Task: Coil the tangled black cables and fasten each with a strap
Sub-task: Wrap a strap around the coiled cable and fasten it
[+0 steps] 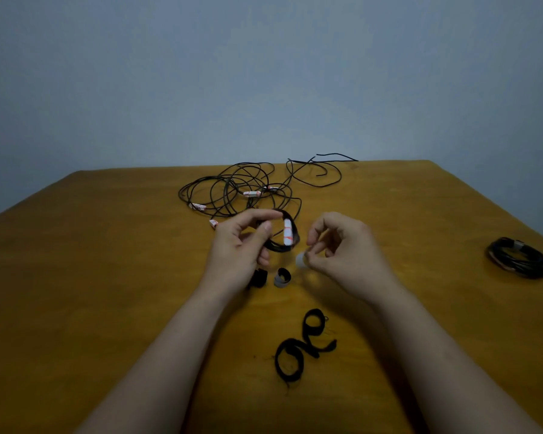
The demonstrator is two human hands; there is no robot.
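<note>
Left to right: tangled black cables (239,189) are lying in a loose heap at the far middle of the wooden table (107,261), with white-and-red tags (252,193) on several strands, none coiled yet. I'm holding the small coil (276,247) up off the table in my left hand (242,245), thumb and curled fingers pinching its upper left side, its own white tag facing me. A black rolled strap (258,278) and a grey rolled strap (282,278) are sitting just below that hand. My right hand (348,249) is hovering just beside the coil, fingertips pinching a pale strap piece (301,260); it's blurred, so I can't tell how it's folded. Loose black strap lengths (304,343) are lying looped nearer me. One strapped bundle (518,258) is sitting well apart at the right edge. My read: I'm fastening this coil, with one done and the heap pending. The next move is calling for a firm left pinch so the loops aren't springing open while I'm wrapping the strap round them and closing it.
</note>
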